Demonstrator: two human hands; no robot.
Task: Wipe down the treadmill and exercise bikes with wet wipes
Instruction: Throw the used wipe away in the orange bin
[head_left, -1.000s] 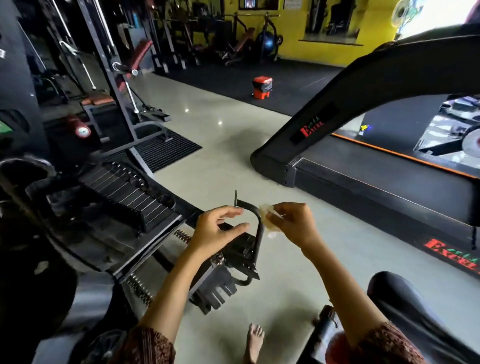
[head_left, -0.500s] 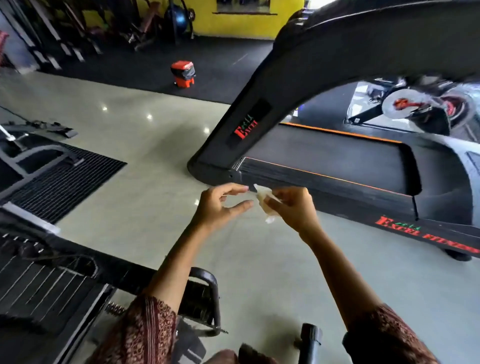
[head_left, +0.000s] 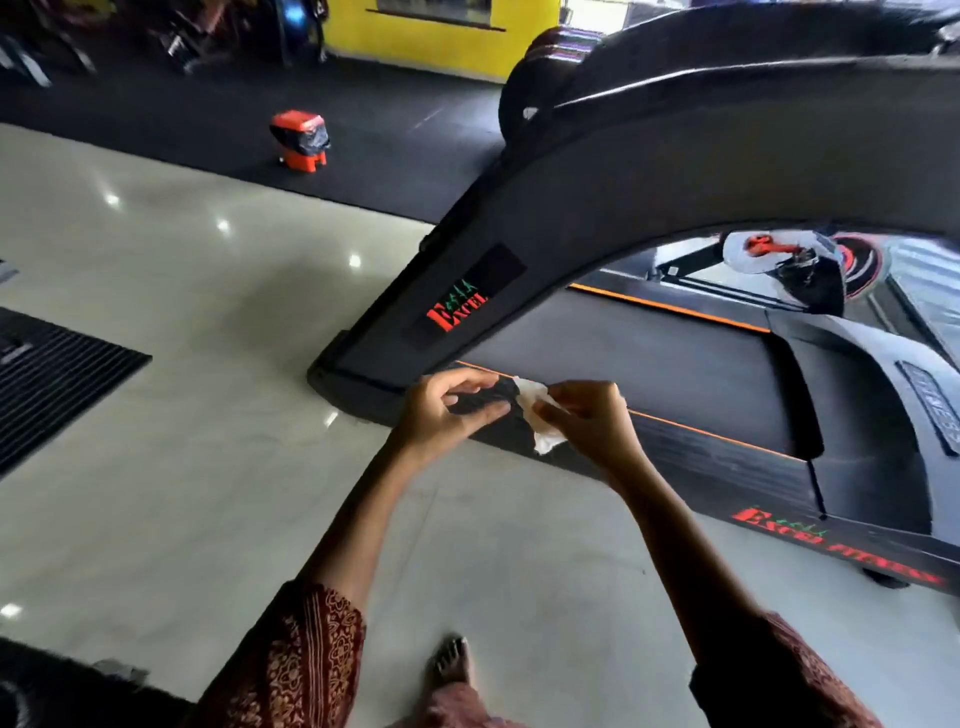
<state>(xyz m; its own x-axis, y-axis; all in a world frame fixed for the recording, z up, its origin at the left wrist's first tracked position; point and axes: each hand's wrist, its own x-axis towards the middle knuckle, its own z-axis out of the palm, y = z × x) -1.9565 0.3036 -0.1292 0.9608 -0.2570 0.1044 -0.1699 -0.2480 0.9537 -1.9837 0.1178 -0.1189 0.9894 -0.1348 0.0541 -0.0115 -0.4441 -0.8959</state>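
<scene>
Before the treadmill, the right hand has its grip pinching a limp, light wet wipe, probably best held bunched; the left hand keeps a loose, empty grip.

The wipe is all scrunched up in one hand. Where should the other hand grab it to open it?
Probably the top corner of the wet wipe, which pokes out free toward the left hand. The right hand pinches the crumpled middle, so a thumb-and-finger pinch coming from the left, at that loose corner, looks easiest. The bottom end also hangs free.
</scene>
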